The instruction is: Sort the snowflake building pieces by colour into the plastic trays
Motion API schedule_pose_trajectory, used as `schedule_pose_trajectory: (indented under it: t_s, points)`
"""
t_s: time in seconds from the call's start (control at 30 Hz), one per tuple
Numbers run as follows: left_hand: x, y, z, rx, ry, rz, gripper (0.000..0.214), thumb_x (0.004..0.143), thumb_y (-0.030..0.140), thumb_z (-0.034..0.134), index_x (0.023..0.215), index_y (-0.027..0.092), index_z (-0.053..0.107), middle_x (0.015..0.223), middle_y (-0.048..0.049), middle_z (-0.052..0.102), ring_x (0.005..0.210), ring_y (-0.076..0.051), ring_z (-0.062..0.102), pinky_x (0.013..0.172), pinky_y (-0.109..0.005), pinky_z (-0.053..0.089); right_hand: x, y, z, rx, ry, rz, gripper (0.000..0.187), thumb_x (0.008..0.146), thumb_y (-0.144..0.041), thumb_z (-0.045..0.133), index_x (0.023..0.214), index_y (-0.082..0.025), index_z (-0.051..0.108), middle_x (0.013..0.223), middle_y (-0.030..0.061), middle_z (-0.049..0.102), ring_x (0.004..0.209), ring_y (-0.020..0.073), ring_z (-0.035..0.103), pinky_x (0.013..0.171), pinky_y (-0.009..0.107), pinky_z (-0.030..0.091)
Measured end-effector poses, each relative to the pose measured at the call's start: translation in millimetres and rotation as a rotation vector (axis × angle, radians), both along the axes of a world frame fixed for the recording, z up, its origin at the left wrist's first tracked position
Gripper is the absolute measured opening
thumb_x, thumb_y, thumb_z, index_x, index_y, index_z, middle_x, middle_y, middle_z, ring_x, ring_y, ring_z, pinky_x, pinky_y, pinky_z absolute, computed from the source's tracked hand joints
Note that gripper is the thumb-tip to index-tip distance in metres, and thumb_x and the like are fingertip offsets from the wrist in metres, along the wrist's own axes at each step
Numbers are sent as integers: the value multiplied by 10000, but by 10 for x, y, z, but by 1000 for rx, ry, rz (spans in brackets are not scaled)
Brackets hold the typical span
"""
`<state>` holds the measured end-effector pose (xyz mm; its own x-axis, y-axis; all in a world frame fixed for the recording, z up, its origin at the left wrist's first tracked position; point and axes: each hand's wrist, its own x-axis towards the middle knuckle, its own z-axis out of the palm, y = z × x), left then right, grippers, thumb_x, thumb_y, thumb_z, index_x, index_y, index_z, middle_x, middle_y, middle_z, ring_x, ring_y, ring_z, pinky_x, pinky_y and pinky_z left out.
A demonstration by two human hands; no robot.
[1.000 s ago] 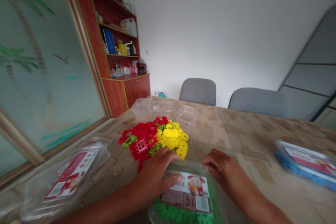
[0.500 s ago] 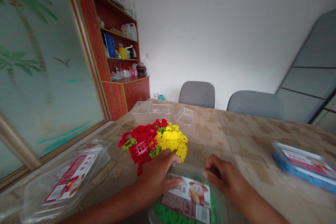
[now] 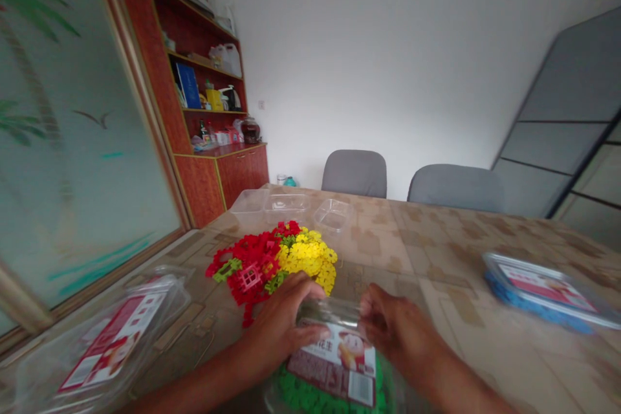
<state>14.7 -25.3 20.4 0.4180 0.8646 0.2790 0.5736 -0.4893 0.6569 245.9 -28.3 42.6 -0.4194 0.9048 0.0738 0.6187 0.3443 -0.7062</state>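
A clear plastic box [image 3: 334, 372] with a printed label on its lid and green toy pieces inside sits at the table's near edge, right in front of me. My left hand [image 3: 295, 314] grips its far left corner, thumb on the lid and fingers over the rim. At the far right corner my right hand [image 3: 388, 320] pinches the rim with curled fingers. Just beyond the box lie a heap of red plastic pieces [image 3: 252, 259] and a heap of yellow flower-shaped pieces [image 3: 308, 252], with some light green ones among them.
Labelled clear lids [image 3: 116, 343] lie stacked at the left. A closed box of blue pieces [image 3: 533, 297] stands at the right. Open clear trays [image 3: 286, 204] are near the table's far side, with grey chairs [image 3: 354, 171] behind.
My right hand has moved in from beside the box and closed on its far right rim. My left hand keeps its hold. The view has turned slightly right.
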Motion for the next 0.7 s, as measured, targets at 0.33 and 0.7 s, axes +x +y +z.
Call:
schedule_pose_trajectory:
  t_s: [0.33,0.7]
  points:
    - [50,66,-8,-14,-13,72,144,763,216,606,743,180,468,778,17,508,751,-145,475,672,-232,349,-3,92,-96,-171,309,145,179,809,-295,545,729,-200,416,637,-40,464,590,109,436,525,212,312]
    - [0,101,109,-122,139,-32,212,847,326,535,710,179,471,642,50,485,618,-112,467,536,-205,251,48,126,-52,-277,427,194,372,822,-510,575,724,-162,487,635,-40,444,581,95,384,534,219,290]
